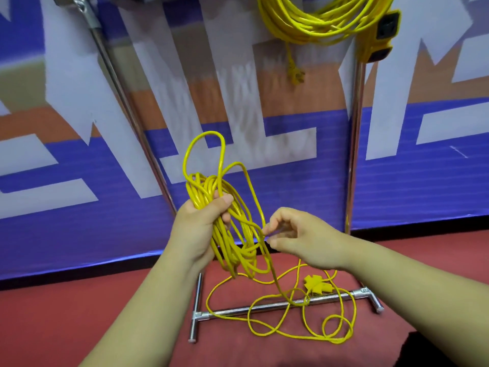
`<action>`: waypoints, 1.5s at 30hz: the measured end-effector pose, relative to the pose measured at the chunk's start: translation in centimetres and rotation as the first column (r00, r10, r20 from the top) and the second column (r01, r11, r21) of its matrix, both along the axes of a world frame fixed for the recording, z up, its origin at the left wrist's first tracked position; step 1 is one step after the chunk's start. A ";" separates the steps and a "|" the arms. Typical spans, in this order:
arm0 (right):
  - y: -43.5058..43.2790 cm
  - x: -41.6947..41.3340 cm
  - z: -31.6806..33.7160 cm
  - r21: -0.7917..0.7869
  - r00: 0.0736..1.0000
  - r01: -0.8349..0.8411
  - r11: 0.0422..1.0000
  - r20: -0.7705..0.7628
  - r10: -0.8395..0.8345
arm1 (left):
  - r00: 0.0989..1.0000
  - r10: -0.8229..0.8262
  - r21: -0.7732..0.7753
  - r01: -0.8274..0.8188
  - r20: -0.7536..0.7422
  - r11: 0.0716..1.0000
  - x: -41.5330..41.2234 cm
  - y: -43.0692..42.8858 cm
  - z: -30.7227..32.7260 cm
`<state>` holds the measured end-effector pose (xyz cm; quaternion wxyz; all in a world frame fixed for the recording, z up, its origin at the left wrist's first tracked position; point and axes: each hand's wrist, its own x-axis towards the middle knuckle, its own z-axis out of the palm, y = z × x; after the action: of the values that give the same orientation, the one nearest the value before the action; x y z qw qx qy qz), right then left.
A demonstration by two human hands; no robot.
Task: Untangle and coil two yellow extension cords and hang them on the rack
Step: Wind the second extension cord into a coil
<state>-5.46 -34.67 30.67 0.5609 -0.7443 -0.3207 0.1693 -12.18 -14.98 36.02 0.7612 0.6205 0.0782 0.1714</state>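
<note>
We've 2 cords: hung cord point(304, 25) on rack point(356, 128), 2nd cord point(203, 189) w/ loops gripped in our left hand point(198, 226), right hand point(296, 234) pinching 1 strand, rest on floor point(79, 313).

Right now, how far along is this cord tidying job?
About halfway. Done: one coiled cord already hangs on the rack. In hand: the left hand grips the second cord by its gathered loops while the right hand pinches a strand. Left: a loose tail with its plug lies tangled on the floor across the rack's base; it needs coiling, then hanging.
</note>
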 end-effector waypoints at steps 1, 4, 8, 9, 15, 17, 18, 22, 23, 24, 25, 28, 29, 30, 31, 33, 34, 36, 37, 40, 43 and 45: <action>0.3 -0.1 -0.1 -0.018 1.000 -0.006 1.000 0.022 0.006 | 1.000 0.006 -0.033 -0.005 0.009 0.999 -0.1 0.4 0.2; 1.3 -0.5 -0.4 -0.072 0.996 -0.013 0.997 0.083 0.019 | 0.999 0.007 -0.116 -0.002 0.042 0.993 -0.7 1.1 0.9; 2.9 -0.6 -1.0 -0.071 0.997 -0.031 0.997 0.065 0.035 | 0.995 -0.010 -0.177 0.027 0.096 0.984 -1.4 2.3 1.4; 3.4 -0.7 -1.2 -0.068 0.998 -0.043 0.997 0.043 0.046 | 0.994 -0.008 -0.192 0.029 0.110 0.981 -1.5 2.6 1.6; 5.6 -1.4 -1.3 -0.014 0.999 -0.037 0.999 -0.034 0.037 | 0.991 0.013 -0.242 0.020 0.135 0.970 -2.2 5.1 1.6; 5.8 -1.5 -1.1 0.015 0.998 -0.008 1.000 -0.069 0.009 | 0.995 0.000 -0.212 0.023 0.104 0.977 -2.3 5.8 1.2; 5.8 -1.5 -1.2 0.036 0.995 0.005 0.999 -0.097 -0.001 | 0.997 -0.007 -0.190 0.023 0.083 0.982 -2.4 6.2 1.0; 5.6 -0.9 -1.0 0.111 0.980 0.094 0.989 -0.186 -0.072 | 0.999 0.027 -0.115 -0.031 -0.037 0.993 -2.1 7.3 -0.5; 5.5 -0.8 -0.9 0.137 0.972 0.127 0.982 -0.217 -0.096 | 0.996 0.038 -0.103 -0.046 -0.076 0.994 -2.0 7.5 -0.9; 5.4 -0.6 -0.7 0.157 0.963 0.159 0.975 -0.244 -0.117 | 0.992 0.050 -0.096 -0.061 -0.112 0.993 -1.9 7.5 -1.2; 5.3 -0.5 -0.6 0.168 0.955 0.184 0.968 -0.262 -0.136 | 0.988 0.060 -0.098 -0.074 -0.142 0.992 -1.8 7.5 -1.5; 4.9 -0.4 -0.2 0.173 0.946 0.210 0.962 -0.283 -0.156 | 0.977 0.095 -0.110 -0.117 -0.190 0.987 -1.5 7.1 -2.3; 4.8 -0.4 0.0 0.177 0.946 0.210 0.962 -0.287 -0.153 | 0.975 0.105 -0.117 -0.130 -0.196 0.985 -1.3 6.9 -2.4; 4.6 -0.5 0.2 0.184 0.945 0.210 0.960 -0.289 -0.151 | 0.974 0.109 -0.130 -0.136 -0.196 0.982 -1.2 6.6 -2.5; 4.5 -0.6 0.5 0.196 0.945 0.211 0.958 -0.291 -0.149 | 0.974 0.110 -0.136 -0.139 -0.199 0.981 -1.0 6.4 -2.6; 4.2 -0.7 1.0 0.235 0.943 0.223 0.946 -0.298 -0.148 | 0.968 0.108 -0.110 -0.136 -0.226 0.985 -0.8 6.0 -2.9; 4.0 -0.7 1.4 0.258 0.942 0.236 0.937 -0.298 -0.155 | 0.964 0.100 -0.086 -0.124 -0.246 0.989 -0.7 5.8 -3.0; 3.4 -0.5 2.1 0.301 0.938 0.274 0.913 -0.292 -0.185 | 0.955 0.064 -0.024 -0.075 -0.291 0.997 -0.8 5.5 -3.3; 3.0 -0.3 2.4 0.315 0.934 0.300 0.900 -0.287 -0.210 | 0.949 0.044 0.009 -0.043 -0.313 0.999 -0.8 5.4 -3.4; 1.8 0.9 2.7 0.319 0.907 0.397 0.861 -0.282 -0.314 | 0.940 -0.044 0.051 0.064 -0.339 0.997 -1.0 5.3 -3.0; 0.6 2.6 2.6 0.304 0.857 0.509 0.805 -0.272 -0.438 | 0.926 -0.136 0.027 0.155 -0.352 0.988 -1.2 5.2 -2.0; -0.1 3.8 2.4 0.292 0.815 0.577 0.763 -0.266 -0.515 | 0.907 -0.180 -0.008 0.191 -0.382 0.982 -1.3 5.4 -1.4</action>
<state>-1.62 -34.75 33.05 0.7371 -0.6726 -0.0656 -0.0005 -13.50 -9.59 34.60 0.7351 0.6577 0.1627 -0.0243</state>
